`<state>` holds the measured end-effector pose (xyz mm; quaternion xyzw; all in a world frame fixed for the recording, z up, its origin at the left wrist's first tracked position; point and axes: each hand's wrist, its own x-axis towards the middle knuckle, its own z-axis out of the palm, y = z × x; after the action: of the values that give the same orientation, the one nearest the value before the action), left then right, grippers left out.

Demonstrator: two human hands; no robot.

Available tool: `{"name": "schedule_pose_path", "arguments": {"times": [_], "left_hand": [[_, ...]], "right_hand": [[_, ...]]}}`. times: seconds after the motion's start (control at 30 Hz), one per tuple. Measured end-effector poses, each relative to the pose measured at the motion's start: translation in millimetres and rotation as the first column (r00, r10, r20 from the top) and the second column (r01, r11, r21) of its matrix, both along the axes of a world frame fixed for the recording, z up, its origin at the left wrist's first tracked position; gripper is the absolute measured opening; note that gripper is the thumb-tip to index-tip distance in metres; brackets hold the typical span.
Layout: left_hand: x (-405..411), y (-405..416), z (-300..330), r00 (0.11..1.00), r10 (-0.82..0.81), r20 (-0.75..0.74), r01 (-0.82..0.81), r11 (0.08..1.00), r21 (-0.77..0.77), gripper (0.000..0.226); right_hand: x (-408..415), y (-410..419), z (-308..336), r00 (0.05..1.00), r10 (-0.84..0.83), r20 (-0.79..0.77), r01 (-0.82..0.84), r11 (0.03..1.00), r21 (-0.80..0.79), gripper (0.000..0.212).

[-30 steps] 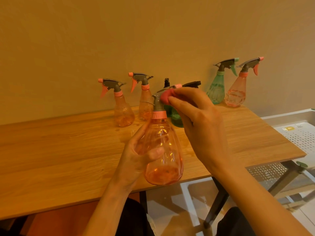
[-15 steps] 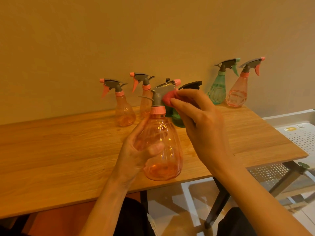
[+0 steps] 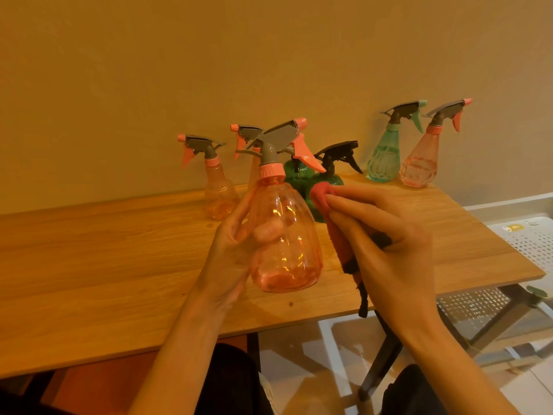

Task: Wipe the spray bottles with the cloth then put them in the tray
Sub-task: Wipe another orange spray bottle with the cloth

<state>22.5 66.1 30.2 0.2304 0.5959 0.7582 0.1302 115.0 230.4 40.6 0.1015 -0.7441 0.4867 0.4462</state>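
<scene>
My left hand (image 3: 232,256) grips the belly of a clear orange spray bottle (image 3: 287,244) with a grey and pink trigger head, held upright above the wooden table (image 3: 89,265). Beside the bottle's right side, my right hand (image 3: 386,250) pinches a folded red cloth (image 3: 326,211); the cloth's tip sits just off the bottle's shoulder. Along the wall stand several other spray bottles: two orange (image 3: 217,190), two dark green (image 3: 327,178), a teal one (image 3: 384,157) and a pink one (image 3: 419,163). The white perforated tray (image 3: 529,235) lies to the right of the table, lower down.
The wall runs close behind the row of bottles. Dark table legs (image 3: 380,363) slant under the right end, above a pale floor. My dark-clothed knees (image 3: 230,381) show under the table's front edge.
My right hand has dropped with the cloth from the trigger head to the right side of the bottle's body. The trigger head is now uncovered, and the bottle stands more upright.
</scene>
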Motion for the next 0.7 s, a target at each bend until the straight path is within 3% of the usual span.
{"name": "schedule_pose_path", "arguments": {"times": [0.43, 0.7], "left_hand": [[-5.9, 3.9, 0.9, 0.996, 0.058, 0.062, -0.062, 0.995, 0.072, 0.117], [-2.4, 10.0, -5.7, 0.985, 0.009, 0.171, -0.025, 0.995, 0.095, 0.113]], "right_hand": [[25.8, -30.2, -38.0, 0.994, -0.108, -0.031, 0.112, 0.985, 0.134, 0.028], [22.3, -33.4, -35.8, 0.977, -0.183, -0.112, 0.189, 0.981, 0.045, 0.026]]}}
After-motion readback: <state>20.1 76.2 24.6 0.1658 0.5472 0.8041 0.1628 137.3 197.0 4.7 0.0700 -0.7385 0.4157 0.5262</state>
